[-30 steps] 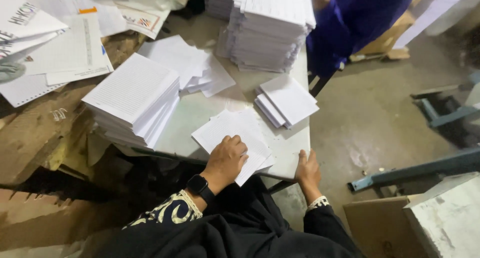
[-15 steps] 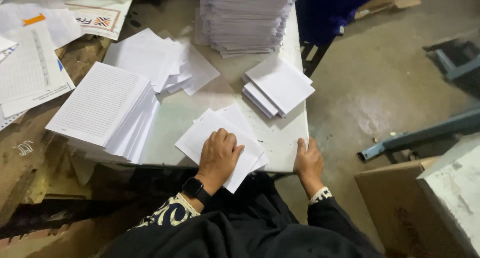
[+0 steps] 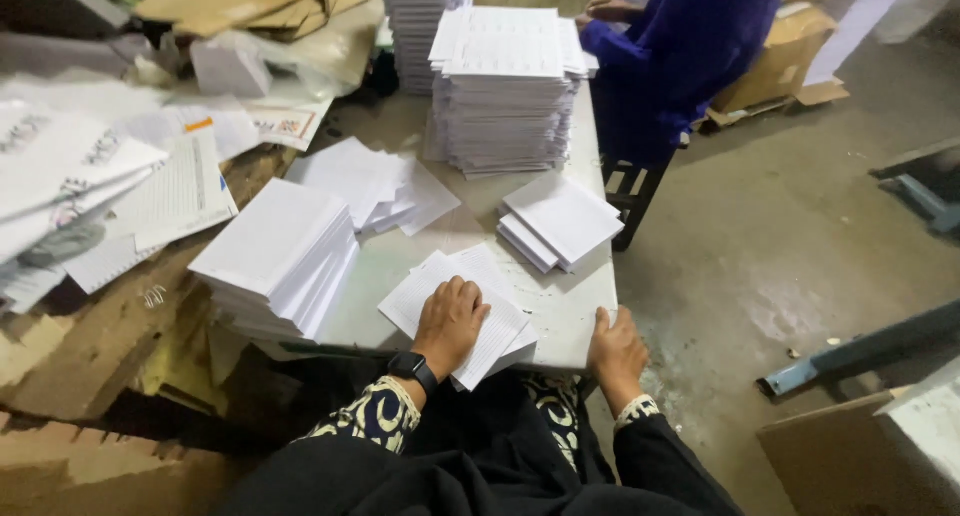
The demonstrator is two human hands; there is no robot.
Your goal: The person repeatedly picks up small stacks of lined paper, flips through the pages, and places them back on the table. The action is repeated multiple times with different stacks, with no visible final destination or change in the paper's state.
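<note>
Left hand (image 3: 452, 321) flat on a small pile of lined sheets (image 3: 462, 311) at the near edge of the worktop (image 3: 575, 321), fingers spread a little and pressing down, most likely to keep the loose paper from sliding. Pile turned at a slant, one corner poking out past the worktop edge toward the lap. Black wristwatch (image 3: 412, 366) on that wrist, patterned cuff just behind. Right hand (image 3: 617, 351) on the near right corner of the worktop, fingers curled over the edge, holding the corner and no paper; fingertips hidden under the rim, so hard to tell how tight. Just beyond the slanted pile, a neat small stack (image 3: 560, 221) of the same sheets, close to the right edge, squared up as if sorted. To the left, a thick white stack (image 3: 280, 261) hanging partly off the left side of the worktop, over brown cardboard (image 3: 70, 376). Behind that, a loose fan of white sheets (image 3: 370, 186). At the far end, a tall stack (image 3: 505, 86), filling most of the width there. Open room on the worktop: only a thin bare strip in the middle, between the piles. Right edge drops to bare grey floor (image 3: 760, 236), plenty of room on that side. Another person in a blue top (image 3: 680, 46) at the far corner, hands near more paper.
</note>
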